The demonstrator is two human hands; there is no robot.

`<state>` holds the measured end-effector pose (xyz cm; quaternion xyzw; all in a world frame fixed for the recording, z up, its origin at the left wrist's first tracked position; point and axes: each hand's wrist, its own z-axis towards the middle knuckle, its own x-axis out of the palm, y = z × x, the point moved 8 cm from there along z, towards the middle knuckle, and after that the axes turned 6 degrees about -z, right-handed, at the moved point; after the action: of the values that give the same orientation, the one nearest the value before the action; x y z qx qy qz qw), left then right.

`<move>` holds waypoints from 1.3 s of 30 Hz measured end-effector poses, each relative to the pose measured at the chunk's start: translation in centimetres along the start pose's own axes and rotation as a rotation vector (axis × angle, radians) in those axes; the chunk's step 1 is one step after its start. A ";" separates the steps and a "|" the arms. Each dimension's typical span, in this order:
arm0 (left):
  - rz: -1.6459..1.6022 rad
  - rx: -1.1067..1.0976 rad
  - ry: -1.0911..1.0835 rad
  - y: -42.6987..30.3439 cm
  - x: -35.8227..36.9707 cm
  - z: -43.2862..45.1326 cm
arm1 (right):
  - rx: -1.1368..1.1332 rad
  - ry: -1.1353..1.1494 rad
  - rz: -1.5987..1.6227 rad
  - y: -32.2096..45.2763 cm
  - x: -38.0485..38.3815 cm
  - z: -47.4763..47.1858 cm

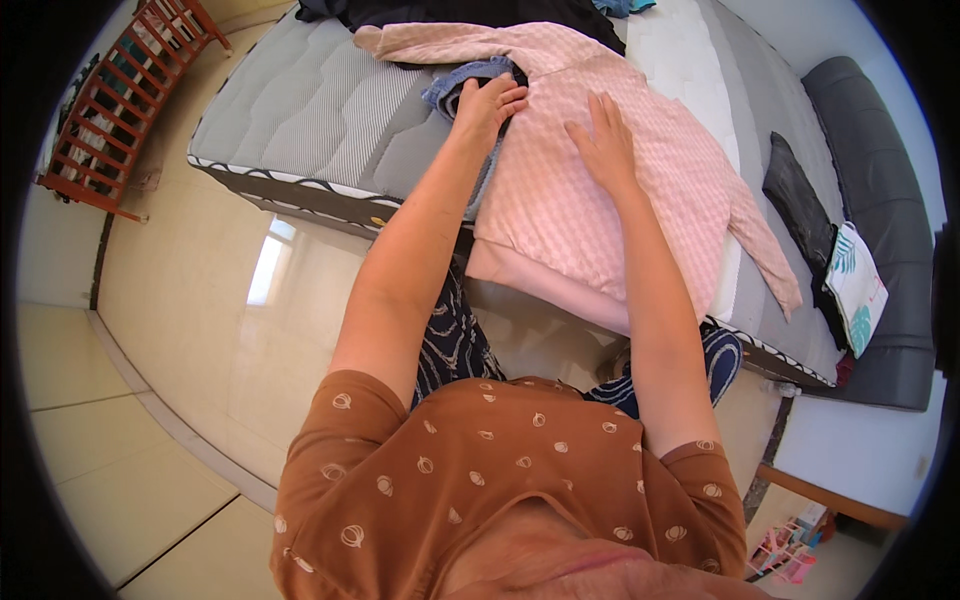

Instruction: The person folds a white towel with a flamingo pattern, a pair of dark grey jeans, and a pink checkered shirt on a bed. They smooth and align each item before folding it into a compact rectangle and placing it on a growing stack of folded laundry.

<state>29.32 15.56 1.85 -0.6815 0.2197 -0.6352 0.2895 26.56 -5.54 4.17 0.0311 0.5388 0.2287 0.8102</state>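
A long-sleeved pink checked sweatshirt (555,180) lies spread over the mattress, its ribbed hem (547,285) hanging over the near edge. One sleeve stretches to the far left, the other slants down to the right. My right hand (604,142) rests flat on the front of the sweatshirt with fingers spread. Along the garment's left side is my left hand (487,105), fingers apart and nothing gripped in them. Close by that hand, a bunched blue denim garment (450,84) is partly covered by the hand and the sweatshirt.
The grey quilted mattress (300,112) has a dark padded headboard (870,187) on the right. Black clothing (465,11) lies at the far side. Folded black clothing (795,187) and a leaf-print cloth (855,289) sit near the headboard. A slatted wooden crib (124,112) stands left.
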 end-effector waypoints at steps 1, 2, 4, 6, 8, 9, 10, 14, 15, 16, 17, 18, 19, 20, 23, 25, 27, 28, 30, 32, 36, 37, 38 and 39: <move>0.058 0.061 -0.032 -0.9 -0.8 0.8 | -0.007 -0.028 0.027 1.1 0.7 2.0; 0.117 0.122 -0.063 -2.1 -1.7 1.8 | -0.014 -0.057 0.052 2.2 1.3 3.2; 0.179 0.132 -0.167 -4.2 -3.0 2.4 | 0.044 -0.001 -0.089 2.7 4.7 3.1; 0.210 0.302 -0.261 -7.2 -4.8 2.9 | 0.062 0.017 -0.155 2.9 6.4 3.1; 0.478 0.455 -0.329 -10.0 -7.6 4.2 | 0.051 -0.008 -0.151 3.3 6.7 2.9; 0.694 0.453 -0.324 -10.3 -7.9 4.3 | 0.049 -0.004 -0.156 2.9 6.8 2.7; 0.913 0.453 -0.305 -10.6 -6.8 4.2 | 0.050 -0.008 -0.160 2.8 6.9 2.8; 0.469 0.361 -0.020 -8.5 -1.8 2.2 | 0.066 -0.037 -0.210 2.4 7.2 2.7; 0.351 0.373 -0.099 -8.4 -2.8 3.1 | 0.062 -0.047 -0.201 2.5 6.9 3.0; 0.238 0.381 -0.183 -8.2 -4.2 4.4 | 0.058 -0.049 -0.185 2.8 6.9 3.0; 0.125 0.387 -0.266 -8.0 -5.6 5.7 | 0.055 -0.052 -0.170 3.0 6.9 2.9; 0.092 0.426 -0.400 -8.7 -7.8 7.2 | 0.055 -0.058 -0.164 3.0 6.8 2.8; 0.039 0.386 -0.516 -9.2 -9.2 8.1 | 0.054 -0.064 -0.158 2.8 6.6 2.7; -0.015 0.345 -0.630 -9.5 -10.5 8.8 | 0.053 -0.070 -0.152 2.8 6.5 2.6; -0.018 0.220 -0.675 -10.1 -13.3 11.8 | 0.060 -0.075 -0.152 2.7 6.3 2.6; 0.063 0.131 -0.617 -10.4 -16.0 14.5 | 0.044 -0.091 -0.156 2.8 6.4 2.6; 0.178 0.038 -0.562 -11.0 -17.9 16.5 | 0.032 -0.093 -0.155 3.3 6.3 2.8; 0.262 0.080 -0.607 -11.5 -18.2 16.4 | 0.035 -0.087 -0.160 3.4 6.3 2.8; 0.607 0.312 -0.650 -13.8 -17.1 15.8 | 0.035 -0.084 -0.159 3.4 6.1 2.7; 1.024 0.482 -0.662 -15.5 -13.3 14.0 | 0.047 -0.117 -0.157 2.3 6.0 2.4; 1.026 0.722 -0.459 -21.7 -9.2 14.2 | 0.025 -0.167 -0.097 3.5 5.1 2.5; 0.778 0.744 -0.337 -22.3 -8.1 14.8 | 0.019 -0.185 -0.093 3.6 5.0 2.4; 0.499 0.698 -0.283 -21.6 -7.5 15.5 | 0.021 -0.182 -0.080 3.7 5.0 2.4; 0.219 0.626 -0.217 -19.7 -4.1 15.5 | 0.038 -0.181 -0.078 3.0 5.1 2.3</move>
<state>43.01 34.53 11.68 -0.5958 0.0542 -0.5607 0.5725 29.23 -0.33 1.61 0.0461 0.4685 0.1830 0.8631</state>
